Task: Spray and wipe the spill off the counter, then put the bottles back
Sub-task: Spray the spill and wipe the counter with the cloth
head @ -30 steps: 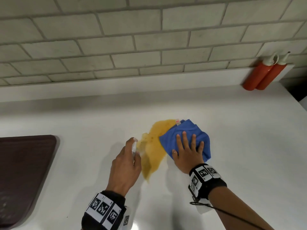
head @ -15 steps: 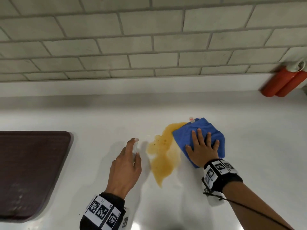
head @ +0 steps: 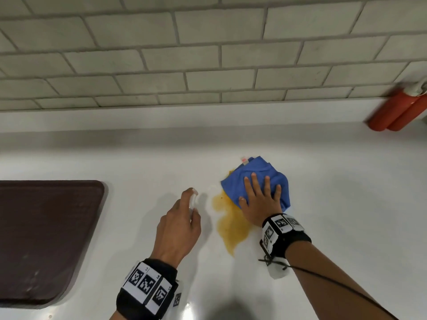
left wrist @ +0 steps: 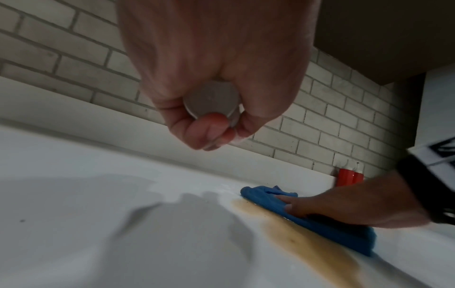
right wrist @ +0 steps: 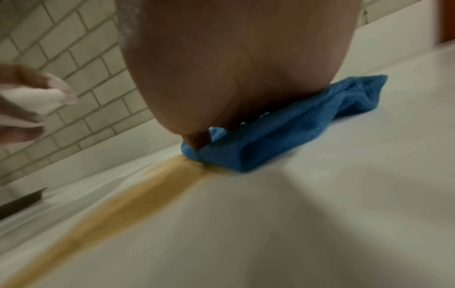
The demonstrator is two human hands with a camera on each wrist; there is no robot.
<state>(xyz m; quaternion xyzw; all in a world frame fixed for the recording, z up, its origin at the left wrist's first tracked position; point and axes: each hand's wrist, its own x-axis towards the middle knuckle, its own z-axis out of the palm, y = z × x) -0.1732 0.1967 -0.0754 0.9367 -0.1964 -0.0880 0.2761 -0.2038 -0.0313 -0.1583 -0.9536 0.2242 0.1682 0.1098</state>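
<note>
An amber spill (head: 230, 224) lies on the white counter (head: 346, 204). My right hand (head: 260, 199) presses flat, fingers spread, on a crumpled blue cloth (head: 256, 174) at the spill's far right edge. The cloth (left wrist: 317, 220) (right wrist: 290, 134) covers part of the spill (left wrist: 307, 243) (right wrist: 138, 198). My left hand (head: 178, 225) grips a small clear spray bottle (head: 193, 200) just left of the spill, forefinger on its top. In the left wrist view the bottle's round base (left wrist: 211, 100) shows inside the curled fingers (left wrist: 204, 132).
Two red squeeze bottles (head: 399, 112) stand at the back right against the brick-tiled wall (head: 208, 54). A dark brown board (head: 41, 239) lies at the left of the counter.
My right hand has slid the blue cloth rightward and back over the spill, leaving less amber liquid near the cloth. The left hand keeps the spray bottle in about the same spot.
</note>
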